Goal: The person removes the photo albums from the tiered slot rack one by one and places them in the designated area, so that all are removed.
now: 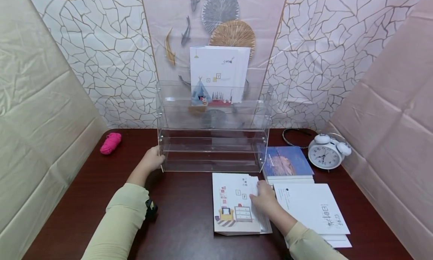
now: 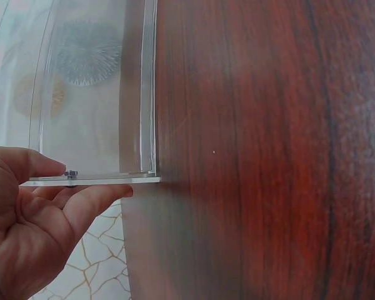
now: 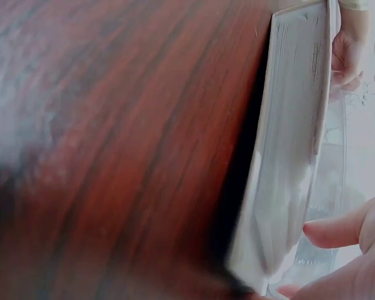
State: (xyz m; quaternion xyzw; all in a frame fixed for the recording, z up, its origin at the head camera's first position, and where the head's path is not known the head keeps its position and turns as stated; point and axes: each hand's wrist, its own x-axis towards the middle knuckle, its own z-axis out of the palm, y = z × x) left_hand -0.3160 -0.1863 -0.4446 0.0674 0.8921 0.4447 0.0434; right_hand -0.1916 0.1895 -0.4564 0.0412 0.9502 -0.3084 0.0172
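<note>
My left hand (image 1: 153, 160) pinches the lower left side panel of a clear acrylic tiered rack (image 1: 213, 166), thumb on the inner face and fingers outside, as the left wrist view shows. A white illustrated book (image 1: 233, 203), drawn with a yellow armchair and a dresser, lies in front of the rack. At its right edge my right hand (image 1: 264, 198) grips it, the thumb (image 3: 334, 232) on the cover; its other fingers are mostly hidden. Higher up, another white book (image 1: 218, 73) with a tent drawing stands upright in the rack.
Right of the rack lie a blue-covered book (image 1: 287, 160) and a stack of white books (image 1: 309, 205). Behind them stand a white alarm clock (image 1: 324, 154) and a dark thin loop (image 1: 287, 134). Pink yarn (image 1: 111, 143) rests at the table's back left. Draped cloth walls (image 1: 382, 98) surround the table.
</note>
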